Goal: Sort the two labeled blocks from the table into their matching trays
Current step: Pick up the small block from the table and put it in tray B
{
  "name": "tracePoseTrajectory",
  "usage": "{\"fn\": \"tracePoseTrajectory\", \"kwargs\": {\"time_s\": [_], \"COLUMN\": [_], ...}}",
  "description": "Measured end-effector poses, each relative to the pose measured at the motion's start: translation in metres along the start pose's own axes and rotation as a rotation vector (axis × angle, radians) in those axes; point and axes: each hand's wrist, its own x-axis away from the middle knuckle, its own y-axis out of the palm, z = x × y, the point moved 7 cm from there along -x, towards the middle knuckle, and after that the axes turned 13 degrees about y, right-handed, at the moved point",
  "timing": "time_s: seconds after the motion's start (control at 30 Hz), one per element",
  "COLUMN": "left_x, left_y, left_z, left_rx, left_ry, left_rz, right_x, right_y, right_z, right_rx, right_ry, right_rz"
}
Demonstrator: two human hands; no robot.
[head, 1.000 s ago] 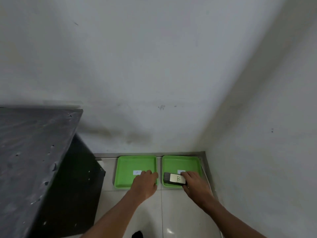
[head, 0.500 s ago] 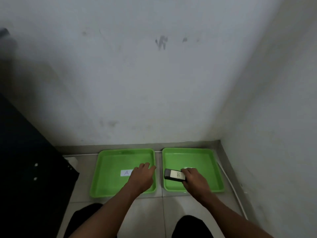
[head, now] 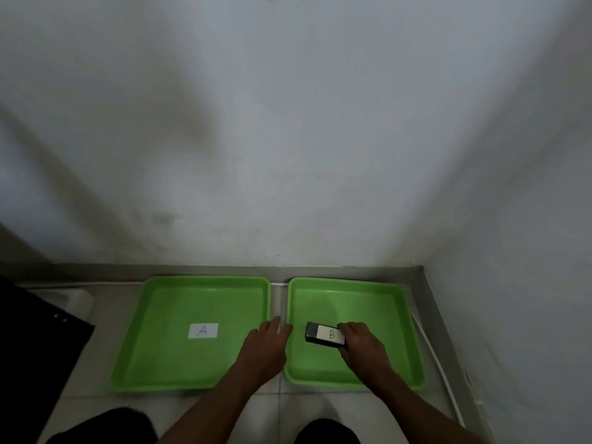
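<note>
Two green trays, left (head: 153, 357) and right (head: 407, 354), smooth, faintly glossy plastic. White paper label (head: 203, 331) on the left one, matt. Dark block (head: 325, 335), perhaps plastic, paper-faced. Glossy floor tiles (head: 275, 408) at six o'clock; matt, scuffed painted wall (head: 288, 139) at twelve.

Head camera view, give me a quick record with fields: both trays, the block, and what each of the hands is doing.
left tray: green tray, paper label A, no block visible in it
right tray: green tray, its label hidden
block: dark block marked B, over the right tray
right hand: gripping the B block
left hand: over the gap between trays, nothing visible in it
</note>
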Motion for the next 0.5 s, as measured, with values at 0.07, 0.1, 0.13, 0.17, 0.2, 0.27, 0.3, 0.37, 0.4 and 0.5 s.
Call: {"fn": "tracePoseTrajectory", "kwargs": {"time_s": [0.07,0.1,0.13,0.17,0.2,0.27,0.3,0.37,0.4,0.5], "left_x": [-0.023,-0.034,-0.047,-0.057,-0.064,-0.083,-0.090,-0.101,-0.105,-0.109], "left_y": [0.012,0.017,0.023,0.027,0.029,0.041,0.047,0.056,0.059,0.066], "left_z": [-0.002,-0.004,-0.006,-0.008,-0.009,-0.013,-0.014,-0.016,-0.016,-0.017], "left_rx": [0.015,0.021,0.030,0.038,0.044,0.052,0.056,0.076,0.087,0.100], "left_ry": [-0.012,-0.020,-0.025,-0.026,-0.024,-0.031,-0.038,-0.065,-0.079,-0.102], "left_rz": [-0.015,-0.018,-0.022,-0.027,-0.034,-0.055,-0.060,-0.048,-0.032,0.006], "right_x": [-0.025,-0.038,-0.053,-0.065,-0.074,-0.098,-0.109,-0.128,-0.135,-0.149], "right_y": [0.010,0.015,0.021,0.025,0.026,0.036,0.041,0.049,0.051,0.058], "right_z": [0.012,0.018,0.025,0.029,0.031,0.039,0.041,0.045,0.047,0.050], "right_rx": [-0.001,-0.008,-0.016,-0.017,-0.014,-0.013,-0.014,-0.021,-0.031,-0.050], "right_ry": [0.001,0.003,0.008,0.009,0.012,0.025,0.030,0.032,0.029,0.016], "right_rz": [-0.025,-0.031,-0.036,-0.037,-0.035,-0.039,-0.044,-0.042,-0.031,-0.006]}}
